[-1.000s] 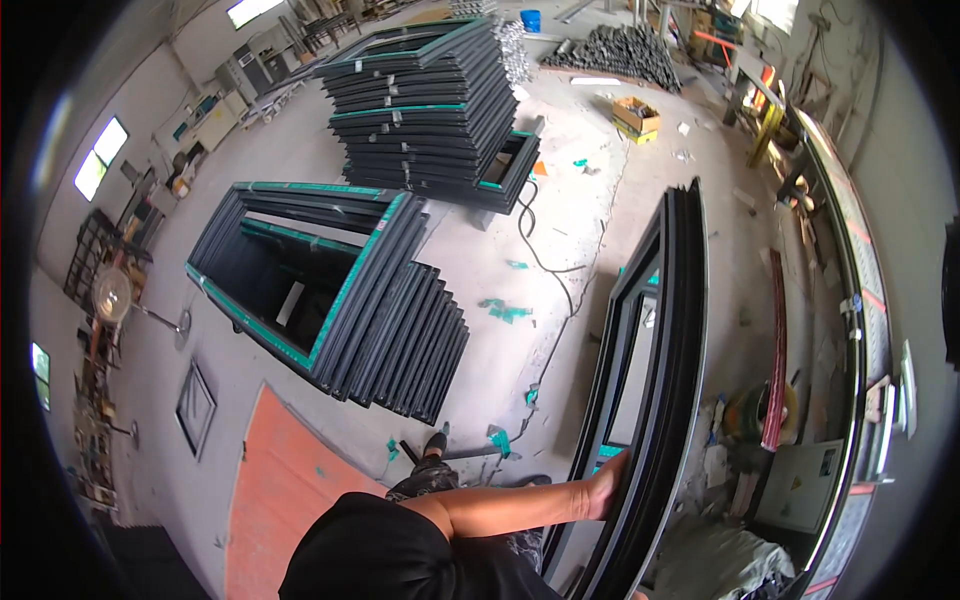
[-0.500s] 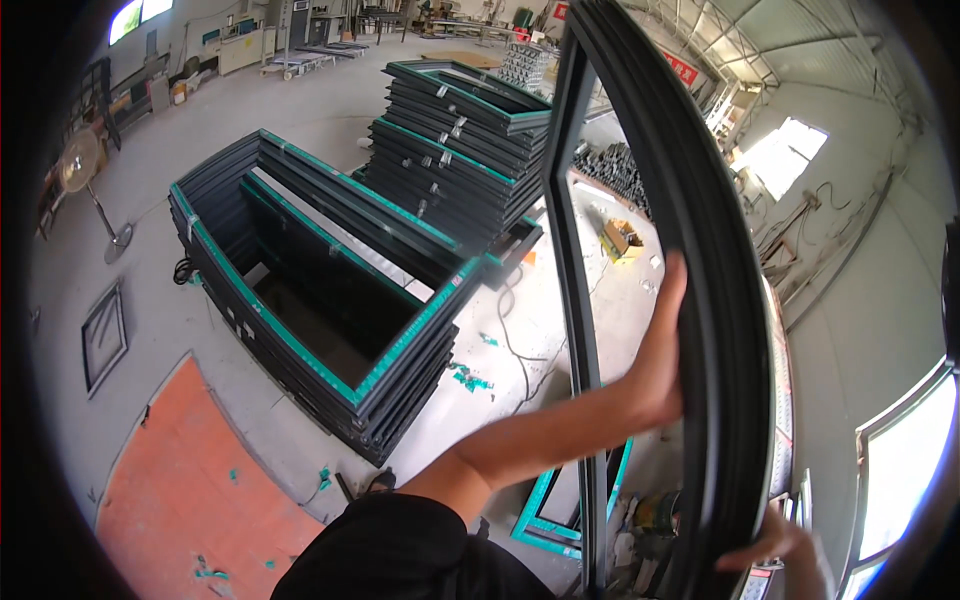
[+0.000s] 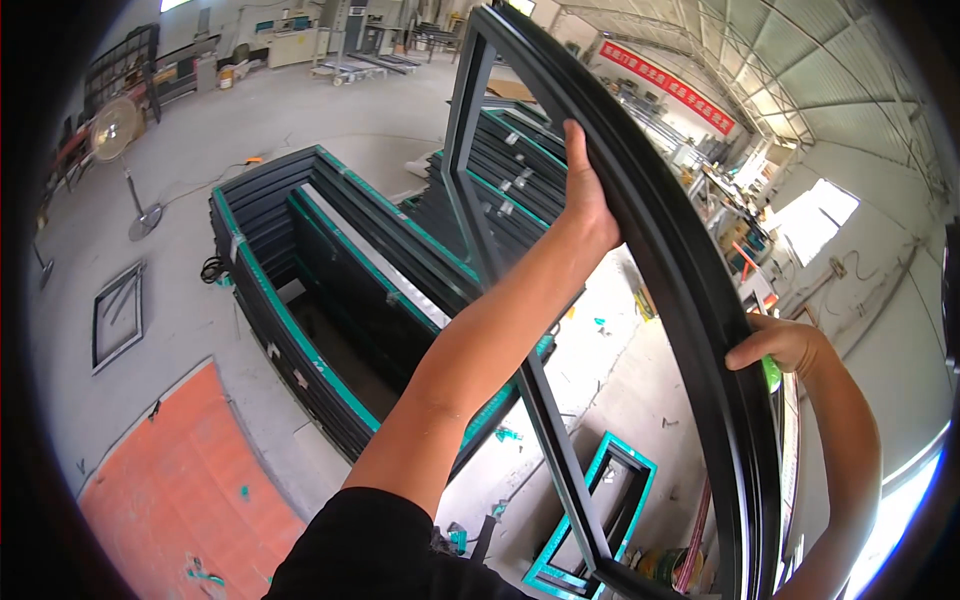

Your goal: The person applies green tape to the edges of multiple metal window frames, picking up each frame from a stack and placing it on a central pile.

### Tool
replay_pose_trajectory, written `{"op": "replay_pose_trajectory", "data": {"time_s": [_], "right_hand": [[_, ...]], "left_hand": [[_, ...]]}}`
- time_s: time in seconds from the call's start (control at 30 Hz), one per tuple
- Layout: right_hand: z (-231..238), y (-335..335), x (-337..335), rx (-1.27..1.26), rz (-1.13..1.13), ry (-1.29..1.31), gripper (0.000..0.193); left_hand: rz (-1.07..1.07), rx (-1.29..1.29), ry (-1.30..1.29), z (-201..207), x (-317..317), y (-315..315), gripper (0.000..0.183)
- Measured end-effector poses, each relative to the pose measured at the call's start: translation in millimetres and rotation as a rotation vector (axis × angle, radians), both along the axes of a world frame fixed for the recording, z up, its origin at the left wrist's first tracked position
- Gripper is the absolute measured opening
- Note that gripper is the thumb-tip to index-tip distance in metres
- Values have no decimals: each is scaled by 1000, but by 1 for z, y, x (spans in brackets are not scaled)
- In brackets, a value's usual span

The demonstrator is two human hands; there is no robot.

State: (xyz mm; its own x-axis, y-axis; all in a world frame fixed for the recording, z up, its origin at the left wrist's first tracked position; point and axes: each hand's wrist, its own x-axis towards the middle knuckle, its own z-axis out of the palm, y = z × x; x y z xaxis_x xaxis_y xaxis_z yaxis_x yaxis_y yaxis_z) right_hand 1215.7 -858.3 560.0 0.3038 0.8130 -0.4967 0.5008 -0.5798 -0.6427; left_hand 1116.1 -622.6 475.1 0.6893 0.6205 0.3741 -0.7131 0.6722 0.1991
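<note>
Head view: left hand [image 3: 592,205] clamped on the inner edge of a tall dark frame [image 3: 665,250]; right hand [image 3: 787,347], lower, clamped on its outer edge, thumb in front. Frame tilted, thick bar between hands. Teal-edged stack [image 3: 310,350] left of left hand; small teal-edged frame [image 3: 630,450] below both, on floor [image 3: 680,420].

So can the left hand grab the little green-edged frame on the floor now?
Probably not: the left hand is up on the tall black frame, and the little green-edged frame lies well below, partly behind a black bar.
</note>
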Motion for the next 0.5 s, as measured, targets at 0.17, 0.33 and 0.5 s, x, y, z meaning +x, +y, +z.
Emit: {"op": "replay_pose_trajectory", "data": {"time_s": [0.17,0.33,0.5], "right_hand": [[-6,45,-34,-96,173,-7,76],[6,-10,-60,-160,221,-153,78],[-4,-135,-88,-623,133,-236,81]], "left_hand": [[44,-140,40,-30,-37,39,89],[164,-206,78,-49,-76,55,80],[291,-94,72,-81,-118,65,65]]}}
